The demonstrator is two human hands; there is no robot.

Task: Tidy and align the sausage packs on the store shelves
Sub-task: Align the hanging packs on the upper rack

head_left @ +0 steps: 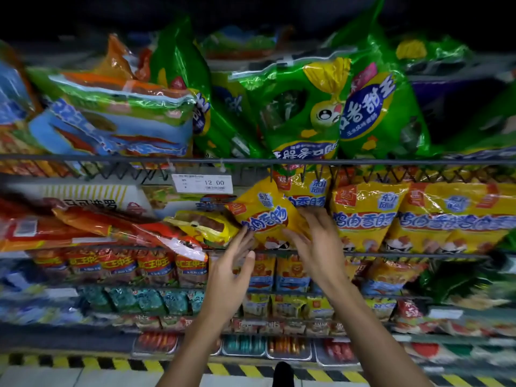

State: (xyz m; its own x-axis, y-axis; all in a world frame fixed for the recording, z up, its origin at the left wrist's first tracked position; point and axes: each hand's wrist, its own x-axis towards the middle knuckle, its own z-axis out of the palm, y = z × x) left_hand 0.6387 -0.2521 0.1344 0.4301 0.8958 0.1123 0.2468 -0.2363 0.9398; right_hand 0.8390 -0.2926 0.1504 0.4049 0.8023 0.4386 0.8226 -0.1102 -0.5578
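Note:
A yellow sausage pack (264, 212) leans tilted to the left on the second wire shelf. My right hand (317, 241) lies against its right side, fingers spread and slightly bent on the pack. My left hand (231, 270) reaches up with straight fingers, the fingertips touching the pack's lower left edge. Upright yellow packs of the same kind (365, 216) stand in a row to the right. A flat yellow pack (206, 226) lies just left of the tilted one.
Green packs (304, 107) crowd the top shelf above a wire rail (111, 158) with a price tag (202, 184). Red and orange packs (83, 227) lie jumbled at left. Lower shelves hold more packs. A black-and-yellow striped strip (97, 363) marks the floor edge.

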